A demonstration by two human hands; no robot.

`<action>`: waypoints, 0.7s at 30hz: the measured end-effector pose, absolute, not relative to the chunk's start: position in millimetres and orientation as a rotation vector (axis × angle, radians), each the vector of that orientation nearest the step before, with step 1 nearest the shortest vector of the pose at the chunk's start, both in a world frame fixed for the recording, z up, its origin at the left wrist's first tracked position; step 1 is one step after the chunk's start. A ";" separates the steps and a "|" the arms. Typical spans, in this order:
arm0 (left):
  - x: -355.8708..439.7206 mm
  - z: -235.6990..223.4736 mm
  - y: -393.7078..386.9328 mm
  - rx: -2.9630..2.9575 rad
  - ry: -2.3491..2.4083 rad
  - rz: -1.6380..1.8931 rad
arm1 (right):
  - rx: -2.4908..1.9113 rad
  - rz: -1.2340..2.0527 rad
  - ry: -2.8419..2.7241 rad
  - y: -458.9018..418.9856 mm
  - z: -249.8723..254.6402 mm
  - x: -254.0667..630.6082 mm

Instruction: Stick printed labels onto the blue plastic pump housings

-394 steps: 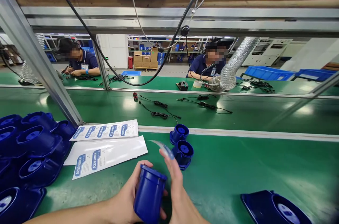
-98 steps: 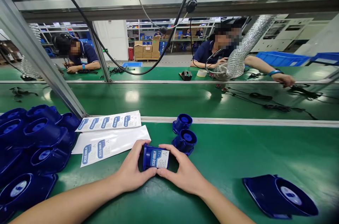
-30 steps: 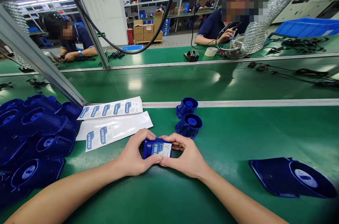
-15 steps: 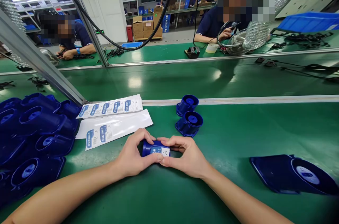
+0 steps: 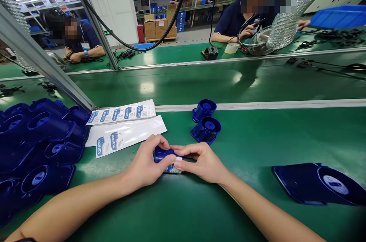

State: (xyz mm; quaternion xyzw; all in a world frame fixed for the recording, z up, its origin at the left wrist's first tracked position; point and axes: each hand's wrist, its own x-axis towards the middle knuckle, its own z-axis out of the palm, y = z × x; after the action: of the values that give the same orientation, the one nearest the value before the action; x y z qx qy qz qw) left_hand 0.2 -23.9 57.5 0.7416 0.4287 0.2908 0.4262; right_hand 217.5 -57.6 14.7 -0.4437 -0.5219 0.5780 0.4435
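Observation:
Between both hands, low over the green bench, lies a small blue plastic housing [image 5: 161, 154] on its side. A blue-and-white label [image 5: 172, 170] shows on its lower front, partly covered by thumbs. My left hand [image 5: 151, 162] is closed round the left end, its thumb across the front. From the other side my right hand [image 5: 203, 162] grips it, fingers over the top and thumb at the label's edge. Printed label sheets [image 5: 143, 134] lie behind the left hand. Just beyond the right hand stand two similar blue housings [image 5: 206, 130], their round openings facing up.
Several blue housings [image 5: 47, 152] are heaped at the left. A larger-looking blue housing [image 5: 300, 183] rests at the right. A metal post [image 5: 54, 58] slants across the left, and a black cable [image 5: 126, 48] hangs ahead. Two co-workers sit across the bench.
The housing has rolled in my hands, so its label has turned from the upper front down to the lower front. The thumbs now press just above the label. The view has shifted slightly.

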 end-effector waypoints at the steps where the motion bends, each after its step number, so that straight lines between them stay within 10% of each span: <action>1: 0.8 58.3 -24.1 1.866 1.077 0.725 | -1.096 1.438 -1.298 -56.6 14.9 217.5; 21: -7.0 30.4 -10.6 1.726 0.869 0.879 | -1.058 0.805 -1.865 -65.0 7.0 210.4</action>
State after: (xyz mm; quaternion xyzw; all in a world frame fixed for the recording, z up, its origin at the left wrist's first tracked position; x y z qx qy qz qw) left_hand -7.0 -10.6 30.4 0.7100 0.3572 0.3613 0.4876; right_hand 210.4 -65.0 7.0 -0.4207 -0.7416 0.3202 0.4130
